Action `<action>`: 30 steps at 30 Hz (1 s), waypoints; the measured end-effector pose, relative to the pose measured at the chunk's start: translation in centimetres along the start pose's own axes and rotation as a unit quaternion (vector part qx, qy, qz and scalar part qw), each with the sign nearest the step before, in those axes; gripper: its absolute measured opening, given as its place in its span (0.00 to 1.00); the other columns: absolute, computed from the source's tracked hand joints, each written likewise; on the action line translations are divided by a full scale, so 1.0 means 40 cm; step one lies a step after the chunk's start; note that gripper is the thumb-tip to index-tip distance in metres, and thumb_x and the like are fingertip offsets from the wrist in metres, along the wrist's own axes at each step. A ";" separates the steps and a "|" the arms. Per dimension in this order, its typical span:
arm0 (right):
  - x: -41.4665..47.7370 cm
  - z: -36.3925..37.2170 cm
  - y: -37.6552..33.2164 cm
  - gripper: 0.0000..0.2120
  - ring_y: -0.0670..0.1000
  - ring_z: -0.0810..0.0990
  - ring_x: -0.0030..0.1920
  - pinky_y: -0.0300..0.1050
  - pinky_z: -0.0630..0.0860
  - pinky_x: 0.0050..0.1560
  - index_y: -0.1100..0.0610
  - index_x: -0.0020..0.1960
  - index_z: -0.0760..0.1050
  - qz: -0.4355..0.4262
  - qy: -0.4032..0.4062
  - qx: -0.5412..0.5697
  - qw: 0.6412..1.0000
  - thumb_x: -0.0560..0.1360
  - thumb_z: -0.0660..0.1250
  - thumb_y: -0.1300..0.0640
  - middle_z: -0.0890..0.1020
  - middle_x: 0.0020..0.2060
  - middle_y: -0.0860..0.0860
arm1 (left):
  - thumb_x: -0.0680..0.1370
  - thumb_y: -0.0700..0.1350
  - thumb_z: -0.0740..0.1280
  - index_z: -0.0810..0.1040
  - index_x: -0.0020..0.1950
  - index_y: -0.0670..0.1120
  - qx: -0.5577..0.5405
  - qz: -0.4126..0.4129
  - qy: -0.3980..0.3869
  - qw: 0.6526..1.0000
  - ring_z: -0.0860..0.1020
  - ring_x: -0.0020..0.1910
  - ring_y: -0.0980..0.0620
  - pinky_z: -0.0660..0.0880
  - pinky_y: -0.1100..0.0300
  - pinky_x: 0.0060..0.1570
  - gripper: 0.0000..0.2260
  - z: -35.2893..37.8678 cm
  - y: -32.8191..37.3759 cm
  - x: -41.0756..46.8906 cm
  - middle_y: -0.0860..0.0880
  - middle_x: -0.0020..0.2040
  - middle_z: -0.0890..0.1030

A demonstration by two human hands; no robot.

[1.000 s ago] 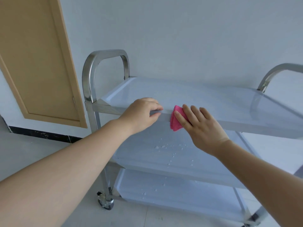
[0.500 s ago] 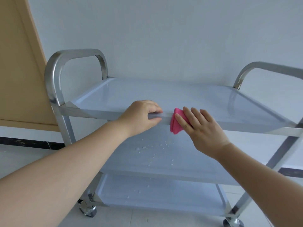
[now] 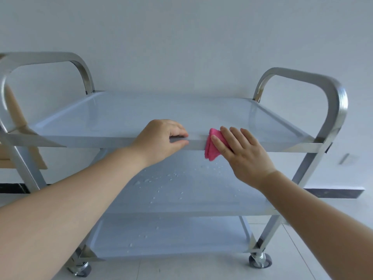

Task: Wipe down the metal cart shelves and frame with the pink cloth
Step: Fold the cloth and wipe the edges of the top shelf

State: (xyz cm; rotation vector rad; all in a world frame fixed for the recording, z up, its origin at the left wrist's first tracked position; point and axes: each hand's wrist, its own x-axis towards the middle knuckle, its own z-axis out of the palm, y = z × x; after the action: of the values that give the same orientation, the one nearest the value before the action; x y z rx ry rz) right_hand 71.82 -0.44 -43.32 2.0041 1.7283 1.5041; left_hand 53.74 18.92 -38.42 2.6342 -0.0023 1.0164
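Leftmost, a tan wooden panel (image 3: 38, 158) shows behind the metal cart (image 3: 308, 164), whose left handle (image 3: 40, 57) is a flat band of brushed steel bent into a rounded arch. The top shelf (image 3: 121, 114) is a smooth, glossy tray with a shallow raised rim and a folded front edge.

The left hand (image 3: 161, 138) grips that front edge near its middle, fingers curled over the lip and thumb along the face below. Just beside it, not touching, the pink cloth (image 3: 212, 147) is a soft, folded wad with a nubbly weave. It is draped over the same edge, its lower corner hanging under the rim. The right hand (image 3: 242, 150) presses it flat against the metal with straight, slightly spread fingers, the thumb lying on the cloth's face. The two hands are apart, with a short stretch of bare steel between them.

Below, the middle shelf (image 3: 201, 199) carries scattered water droplets (image 3: 167, 176), and a few more bead on the bottom shelf (image 3: 171, 235).

Further right, the right handle (image 3: 323, 81) mirrors the left arch and runs down into a straight, shiny leg. Small grey castors (image 3: 260, 259) stand on the pale tiled floor (image 3: 201, 269), before a plain matte wall (image 3: 181, 37) with a dark speckled skirting (image 3: 333, 193).
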 end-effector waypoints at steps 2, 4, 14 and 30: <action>-0.017 0.002 0.018 0.27 0.65 0.73 0.61 0.61 0.68 0.63 0.59 0.74 0.60 0.001 -0.006 -0.007 1.000 0.75 0.52 0.63 0.72 0.66 0.64 | 0.72 0.40 0.73 0.84 0.47 0.40 -0.006 0.000 -0.001 1.000 0.78 0.46 0.58 0.71 0.66 0.52 0.06 0.008 0.006 0.007 0.49 0.46 0.84; -0.037 0.006 0.038 0.27 0.65 0.73 0.61 0.61 0.68 0.63 0.59 0.74 0.60 0.004 -0.008 -0.012 1.000 0.75 0.52 0.63 0.72 0.66 0.63 | 0.71 0.39 0.74 0.84 0.44 0.40 -0.016 -0.011 0.005 1.000 0.77 0.45 0.58 0.72 0.63 0.50 0.03 0.014 0.011 0.014 0.49 0.43 0.84; -0.135 0.037 0.132 0.30 0.66 0.72 0.63 0.61 0.64 0.66 0.58 0.74 0.59 0.014 -0.007 -0.045 0.999 0.74 0.61 0.65 0.69 0.67 0.63 | 0.67 0.46 0.71 0.84 0.37 0.43 -0.046 -0.041 0.051 0.997 0.79 0.43 0.59 0.75 0.65 0.45 0.07 0.041 0.009 0.009 0.52 0.39 0.83; -0.323 0.034 0.293 0.34 0.68 0.64 0.68 0.62 0.53 0.73 0.58 0.77 0.50 0.084 -0.069 -0.117 0.987 0.73 0.55 0.67 0.63 0.69 0.65 | 0.67 0.46 0.70 0.83 0.35 0.43 -0.020 -0.018 0.069 0.997 0.78 0.41 0.59 0.74 0.67 0.45 0.07 0.049 0.012 0.007 0.53 0.38 0.83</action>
State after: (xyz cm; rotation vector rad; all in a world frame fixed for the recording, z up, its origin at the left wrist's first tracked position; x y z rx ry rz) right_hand 82.65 -14.15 -44.37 2.1167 1.2943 1.4953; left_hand 55.16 17.91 -39.45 2.5141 0.0552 1.1713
